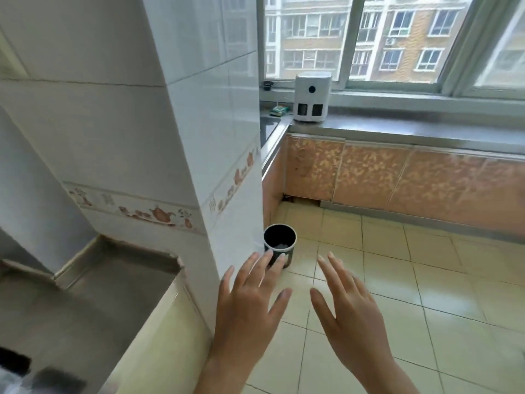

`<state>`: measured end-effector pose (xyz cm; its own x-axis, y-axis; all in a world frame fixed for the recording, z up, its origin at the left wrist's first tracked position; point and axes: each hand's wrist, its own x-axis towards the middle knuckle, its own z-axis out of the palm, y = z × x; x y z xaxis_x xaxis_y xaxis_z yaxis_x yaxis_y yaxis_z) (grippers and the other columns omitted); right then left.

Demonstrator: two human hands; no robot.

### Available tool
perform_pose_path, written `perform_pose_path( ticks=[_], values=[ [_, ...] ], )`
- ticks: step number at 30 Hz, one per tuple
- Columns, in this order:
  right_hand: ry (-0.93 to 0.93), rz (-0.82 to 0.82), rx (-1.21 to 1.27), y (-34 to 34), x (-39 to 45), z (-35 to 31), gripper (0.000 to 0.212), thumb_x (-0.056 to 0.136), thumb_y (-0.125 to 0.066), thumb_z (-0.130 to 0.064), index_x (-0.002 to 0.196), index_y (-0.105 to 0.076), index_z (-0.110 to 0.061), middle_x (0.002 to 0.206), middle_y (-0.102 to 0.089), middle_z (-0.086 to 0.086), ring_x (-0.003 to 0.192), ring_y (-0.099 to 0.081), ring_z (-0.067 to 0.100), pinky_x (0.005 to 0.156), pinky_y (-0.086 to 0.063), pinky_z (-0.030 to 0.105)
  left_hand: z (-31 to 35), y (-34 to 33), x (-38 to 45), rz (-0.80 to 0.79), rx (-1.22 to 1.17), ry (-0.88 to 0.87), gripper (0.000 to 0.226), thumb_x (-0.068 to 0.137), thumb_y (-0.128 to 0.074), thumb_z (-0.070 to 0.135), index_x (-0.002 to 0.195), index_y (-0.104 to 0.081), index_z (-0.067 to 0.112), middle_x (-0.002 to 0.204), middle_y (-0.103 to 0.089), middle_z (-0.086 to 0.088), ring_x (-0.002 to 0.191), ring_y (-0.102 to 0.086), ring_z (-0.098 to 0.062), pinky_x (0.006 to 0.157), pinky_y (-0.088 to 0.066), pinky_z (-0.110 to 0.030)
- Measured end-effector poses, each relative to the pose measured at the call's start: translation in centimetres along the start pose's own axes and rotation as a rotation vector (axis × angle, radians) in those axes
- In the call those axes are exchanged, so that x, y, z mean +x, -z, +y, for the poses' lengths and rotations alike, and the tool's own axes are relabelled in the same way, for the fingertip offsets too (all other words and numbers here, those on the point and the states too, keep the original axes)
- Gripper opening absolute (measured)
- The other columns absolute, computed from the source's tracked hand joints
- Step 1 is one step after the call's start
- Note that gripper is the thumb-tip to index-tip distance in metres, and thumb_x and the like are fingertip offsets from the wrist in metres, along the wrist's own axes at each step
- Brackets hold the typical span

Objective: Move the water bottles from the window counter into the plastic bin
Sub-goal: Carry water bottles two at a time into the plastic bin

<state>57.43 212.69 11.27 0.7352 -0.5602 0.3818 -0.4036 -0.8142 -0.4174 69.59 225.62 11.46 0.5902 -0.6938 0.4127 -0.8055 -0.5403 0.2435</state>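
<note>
1. both hands sit nearest the camera, raised over the floor tiles: the left hand and the right hand are each spread flat, fingers straight and apart, palms down, holding nothing and touching nothing.
2. water bottles, the things to be moved, do not show anywhere in this view, so where they stand cannot be told; the plastic bin is not visible either.
3. judging only from the task, bottles of water should be fairly heavy if full, smooth and a little slippery, with thin walls that give under a hard squeeze; a wrap around the middle of the body, or a pinch at the stiffer neck under the cap, looks like the safest hold.
4. window counter, a grey ledge under the window, runs along the far wall, well apart from the hands; the stretch in view carries no bottle.
5. at its left end stands a white air fryer, with a small green packet just beside it and a small dark dish on the sill behind.
6. below the counter are orange patterned cabinet doors.
7. a dark round bin stands on the floor against the white tiled pillar, just beyond the left fingertips.
8. a grey countertop lies at the lower left.
</note>
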Motion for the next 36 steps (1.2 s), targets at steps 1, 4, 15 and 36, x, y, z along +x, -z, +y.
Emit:
perform_pose_path(
  ticks=[1, 4, 15, 36],
  values=[
    [-0.023, 0.018, -0.005, 0.8, 0.0, 1.0, 0.053, 0.092, -0.036, -0.043, 0.141, -0.041, -0.023, 0.144, -0.048, 0.002, 0.127, -0.050, 0.022, 0.097, -0.049, 0.043, 1.0, -0.5, 0.8, -0.001, -0.008, -0.026, 0.051, 0.091, -0.048, 0.052, 0.139, -0.050, 0.033, 0.142, -0.055, 0.008, 0.132, -0.049, -0.014, 0.106, -0.030, -0.043],
    [-0.103, 0.067, -0.018, 2.7, 0.3, 4.1, 0.052, 0.093, -0.034, -0.041, 0.142, -0.041, -0.024, 0.145, -0.048, 0.002, 0.127, -0.049, 0.023, 0.098, -0.045, 0.040, 3.7, -2.0, 3.3, -0.018, -0.039, -0.095, 0.052, 0.092, -0.042, 0.052, 0.139, -0.051, 0.031, 0.141, -0.056, 0.008, 0.132, -0.049, -0.015, 0.107, -0.029, -0.043],
    [-0.363, 0.210, -0.088, 5.7, 6.5, 16.3, 0.052, 0.093, -0.032, -0.045, 0.142, -0.039, -0.029, 0.147, -0.043, -0.001, 0.134, -0.040, 0.017, 0.103, -0.039, 0.035, 12.5, -11.0, 17.1, -0.071, -0.225, -0.282, 0.056, 0.092, -0.040, 0.057, 0.141, -0.048, 0.032, 0.144, -0.052, 0.010, 0.136, -0.043, -0.013, 0.106, -0.039, -0.047],
    [-0.801, 0.322, -0.267, 12.8, 19.3, 43.7, 0.058, 0.092, -0.026, -0.052, 0.143, -0.039, -0.030, 0.152, -0.037, -0.001, 0.135, -0.037, 0.017, 0.102, -0.034, 0.031, 36.4, -30.4, 41.5, -0.177, -0.394, -0.690, 0.057, 0.092, -0.040, 0.057, 0.142, -0.049, 0.030, 0.145, -0.052, 0.007, 0.137, -0.045, -0.017, 0.105, -0.038, -0.043]
  ],
)
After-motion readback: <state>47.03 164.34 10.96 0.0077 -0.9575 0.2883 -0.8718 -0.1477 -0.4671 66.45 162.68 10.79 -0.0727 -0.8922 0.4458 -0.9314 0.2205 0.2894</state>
